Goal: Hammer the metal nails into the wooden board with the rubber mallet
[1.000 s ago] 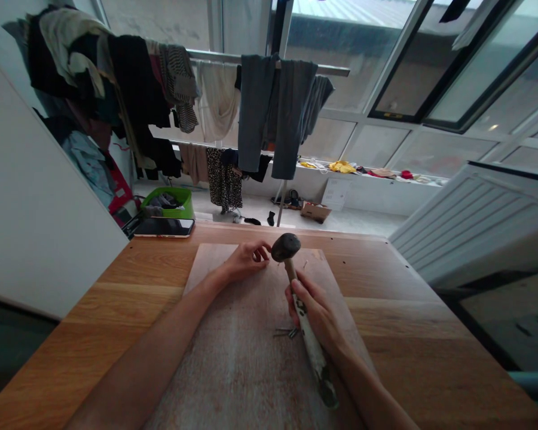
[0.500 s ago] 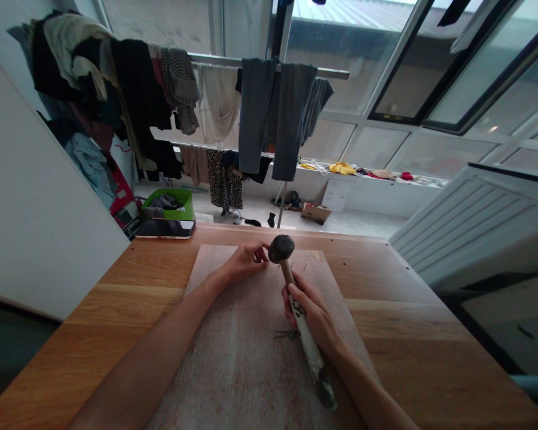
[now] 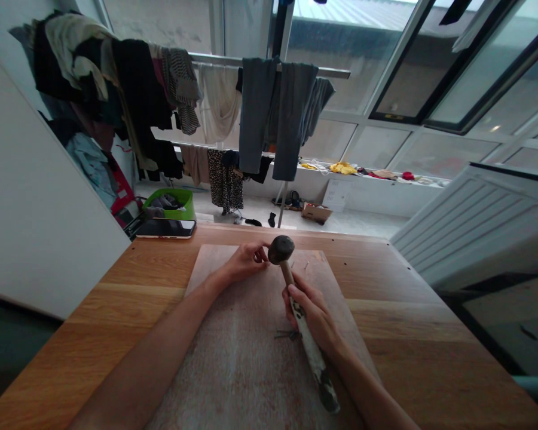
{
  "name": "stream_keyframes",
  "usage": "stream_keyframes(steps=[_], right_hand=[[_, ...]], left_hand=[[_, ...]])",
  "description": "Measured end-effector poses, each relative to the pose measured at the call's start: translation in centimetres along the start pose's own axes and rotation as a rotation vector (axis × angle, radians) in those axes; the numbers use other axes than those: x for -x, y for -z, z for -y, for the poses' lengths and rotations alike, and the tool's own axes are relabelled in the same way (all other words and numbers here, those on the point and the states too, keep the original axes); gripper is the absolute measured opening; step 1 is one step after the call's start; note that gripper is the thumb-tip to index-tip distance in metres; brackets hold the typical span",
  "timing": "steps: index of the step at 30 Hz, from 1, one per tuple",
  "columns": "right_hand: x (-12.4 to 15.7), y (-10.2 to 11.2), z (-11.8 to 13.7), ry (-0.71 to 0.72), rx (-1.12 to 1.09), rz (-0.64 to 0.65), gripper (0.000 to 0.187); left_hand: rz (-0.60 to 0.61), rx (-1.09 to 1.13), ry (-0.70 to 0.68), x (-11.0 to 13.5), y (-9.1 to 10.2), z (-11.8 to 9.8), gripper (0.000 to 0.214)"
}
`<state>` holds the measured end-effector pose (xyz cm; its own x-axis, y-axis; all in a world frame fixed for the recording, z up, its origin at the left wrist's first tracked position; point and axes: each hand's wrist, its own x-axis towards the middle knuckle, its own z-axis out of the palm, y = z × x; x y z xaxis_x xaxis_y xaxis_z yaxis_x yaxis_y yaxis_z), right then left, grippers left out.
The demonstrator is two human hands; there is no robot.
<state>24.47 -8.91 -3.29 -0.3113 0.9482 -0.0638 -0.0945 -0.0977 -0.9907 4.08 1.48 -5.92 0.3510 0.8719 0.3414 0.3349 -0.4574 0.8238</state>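
Observation:
My right hand [image 3: 311,304] is wrapped round the worn, paint-flecked handle of a hammer [image 3: 311,352]. Its dark, rounded head points away from me, just right of my left fingertips. My left hand [image 3: 250,261] rests near the far edge of a wooden board [image 3: 233,346], thumb and fingers pinched together. Whatever lies between those fingertips is too small or hidden to make out. A thin nail [image 3: 306,264] stands in the board right of the hammer head. Several loose nails [image 3: 286,334] lie in a small pile beside the handle, partly hidden by it.
Beneath the board is a wooden table [image 3: 399,316]. At its far left corner lies a phone [image 3: 165,228]. Past the far edge are a green basket [image 3: 186,205], clothes on a rack [image 3: 255,113] and a cardboard box [image 3: 316,212]. A white panelled unit [image 3: 479,221] stands at the right.
Almost nothing differs. The hammer's handle end has shifted very slightly right and down; both hands keep their places.

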Motion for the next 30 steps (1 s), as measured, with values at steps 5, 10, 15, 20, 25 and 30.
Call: stream_keyframes(steps=[5,10,15,20,25,30], right_hand=[[0.2,-0.1,0.5,-0.011,0.003,-0.016,0.043],[0.1,-0.2,0.7,-0.012,-0.006,-0.017,0.042],[0.1,-0.1,0.9,-0.004,-0.005,-0.066,0.039],[0.2,0.2,1.7,0.048,-0.005,-0.159,0.029],[0.1,0.6,2.2,0.047,-0.005,-0.221,0.025],[0.1,0.6,2.5,0.065,0.008,-0.213,0.027]], left_hand=[[0.000,0.006,-0.007,0.0,-0.1,0.1,0.037],[0.009,0.018,-0.025,0.0,-0.1,0.0,0.034],[0.062,-0.010,0.024,0.1,0.2,-0.5,0.037],[-0.004,-0.109,0.032,-0.2,0.9,-2.8,0.037],[0.244,-0.183,-0.126,-0.1,0.9,-7.9,0.011],[0.619,-0.351,-0.120,1.5,-0.9,-10.7,0.016]])
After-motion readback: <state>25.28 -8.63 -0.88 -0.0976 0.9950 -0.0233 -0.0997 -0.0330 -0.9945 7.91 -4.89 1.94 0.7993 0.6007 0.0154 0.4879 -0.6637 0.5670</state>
